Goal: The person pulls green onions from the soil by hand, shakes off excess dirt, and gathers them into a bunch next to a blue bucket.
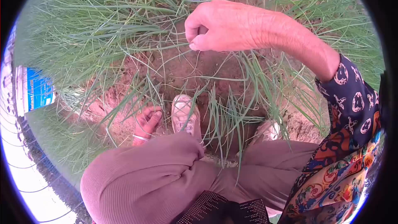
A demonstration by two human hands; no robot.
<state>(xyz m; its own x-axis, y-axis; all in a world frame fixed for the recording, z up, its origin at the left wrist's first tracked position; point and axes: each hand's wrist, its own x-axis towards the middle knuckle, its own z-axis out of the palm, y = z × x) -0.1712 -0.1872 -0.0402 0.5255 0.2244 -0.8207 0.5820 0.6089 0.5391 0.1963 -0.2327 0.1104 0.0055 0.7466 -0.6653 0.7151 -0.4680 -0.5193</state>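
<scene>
My right hand (pixel 217 27) reaches across the top middle over the soil, with its fingers curled in and thumb against them. Thin green blades pass close to its fingertips; whether one is pinched there I cannot make out. Lower down, my left hand (pixel 148 121) is held low among onion-like plants (pixel 132 99), left of a shoe, with its fingers curled and a white band on the wrist. Its grip is partly hidden, so anything inside is not visible. Slender green plants (pixel 232 114) grow between my feet.
A light shoe (pixel 185 114) stands on brown soil (pixel 178 68), and the other shoe (pixel 271 130) is partly covered by leaves. Dense green leaves (pixel 103 20) fill the top and left. A blue and white container (pixel 35 89) is at the far left.
</scene>
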